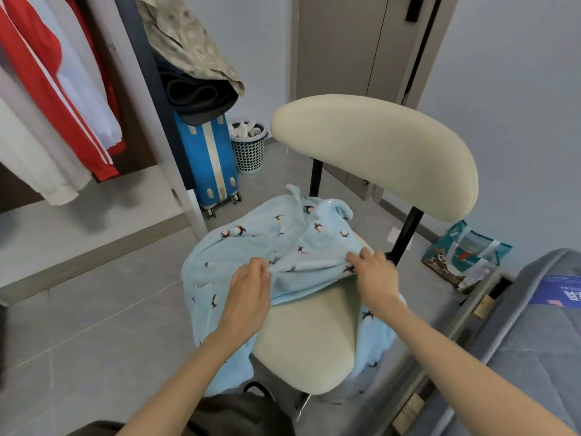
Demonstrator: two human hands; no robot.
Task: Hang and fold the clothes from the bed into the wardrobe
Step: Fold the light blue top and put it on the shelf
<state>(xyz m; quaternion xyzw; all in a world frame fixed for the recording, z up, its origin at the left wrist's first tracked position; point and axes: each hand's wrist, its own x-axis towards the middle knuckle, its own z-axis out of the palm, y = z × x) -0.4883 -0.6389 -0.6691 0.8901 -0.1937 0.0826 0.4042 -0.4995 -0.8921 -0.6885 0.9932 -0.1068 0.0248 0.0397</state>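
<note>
Room: grey tiled floor (78, 309) across the lower left of the frame, pale walls behind, a grey door (345, 42) at upper centre.
Wardrobe: the wardrobe (132, 73) stands open at upper left, with a red and white jacket (47, 89) on the rail.
Bed: the grey bed (534, 357) fills the lower right corner, just beside my right arm.
Chair: a cream chair (308, 347) stands in the centre, its padded back toward the upper right.
Garment: the light blue fleece garment (239, 243) with a small dark print lies draped over the chair seat. Its collar end points toward the chair back, and its sides hang off the seat's left and right edges toward the floor.
Left hand: my left hand (248, 287) pinches a bunched fold of the fleece, thumb against fingers, at centre frame.
Right hand: my right hand (374, 272) grips the lifted hem on the right, fingers curled over the cloth and the seat bare beneath it.
Handling: I judge it soft, thick and light. It will flop and sag with no stiffness, and the pile should grip my fingers, not slide.
Where to hold: the hem between my hands suits a fold. For hanging, I would take it at the shoulders beside the collar.
Risk: the loose sides may drag on the floor or slip off the seat when I lift.
</note>
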